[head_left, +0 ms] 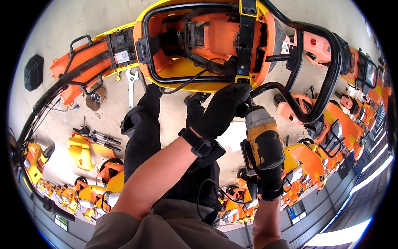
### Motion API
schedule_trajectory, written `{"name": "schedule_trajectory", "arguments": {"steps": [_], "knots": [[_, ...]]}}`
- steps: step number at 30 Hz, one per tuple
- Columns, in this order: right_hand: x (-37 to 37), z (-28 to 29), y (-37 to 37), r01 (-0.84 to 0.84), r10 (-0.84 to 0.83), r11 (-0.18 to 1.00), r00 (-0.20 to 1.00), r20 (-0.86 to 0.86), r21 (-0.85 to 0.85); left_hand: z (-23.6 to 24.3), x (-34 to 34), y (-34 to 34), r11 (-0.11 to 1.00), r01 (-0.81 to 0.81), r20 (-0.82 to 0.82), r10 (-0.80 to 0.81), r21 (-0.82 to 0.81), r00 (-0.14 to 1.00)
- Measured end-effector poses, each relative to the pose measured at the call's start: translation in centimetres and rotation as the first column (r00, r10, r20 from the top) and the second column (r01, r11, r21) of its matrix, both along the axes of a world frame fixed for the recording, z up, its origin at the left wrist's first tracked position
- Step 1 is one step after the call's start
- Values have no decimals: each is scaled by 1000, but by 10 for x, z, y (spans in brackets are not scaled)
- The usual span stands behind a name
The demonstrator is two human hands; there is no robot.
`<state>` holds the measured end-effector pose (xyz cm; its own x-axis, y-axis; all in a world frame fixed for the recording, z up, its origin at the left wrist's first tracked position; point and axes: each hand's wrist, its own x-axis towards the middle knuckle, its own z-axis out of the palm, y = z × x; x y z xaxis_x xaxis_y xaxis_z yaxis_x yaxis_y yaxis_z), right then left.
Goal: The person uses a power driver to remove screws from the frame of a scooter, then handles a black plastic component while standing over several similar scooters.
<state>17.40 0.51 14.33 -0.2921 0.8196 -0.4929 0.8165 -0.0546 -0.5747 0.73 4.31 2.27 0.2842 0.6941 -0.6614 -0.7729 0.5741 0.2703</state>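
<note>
An orange and yellow scooter body stands before me, its seat opening uncovered and ringed by a black tube frame. My right hand, in a black glove, grips the handle of a yellow and black power driver. The driver's nose points up at the body's lower right edge. My left hand, also gloved in black, is closed by that edge, around or beside the driver's tip. Its fingertips and whatever they hold are hidden. A black cross strap spans the opening just above it.
A black tube rack juts out at the right. An adjustable wrench lies on the floor below the scooter, near a small cardboard box. A black crate sits at far left. Several orange and yellow scooters crowd the right and rear.
</note>
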Motion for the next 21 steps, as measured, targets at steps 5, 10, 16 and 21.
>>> {"name": "schedule_trajectory", "arguments": {"steps": [5, 10, 16, 21], "knots": [[40, -38, -51, 481, -795, 550, 552, -251, -683, -2, -11, -4, 987, 151, 1, -151, 57, 989], [40, -48, -62, 456, -760, 558, 616, -206, -694, 3, -34, -14, 985, 88, -22, -86, 146, 996], [27, -52, -75, 401, -644, 701, 711, -282, -590, 9, -43, -4, 972, 171, -8, -172, 163, 985], [25, -36, -71, 368, -643, 685, 711, -284, -629, 8, -37, 2, 976, 193, -45, -189, 102, 981]]}}
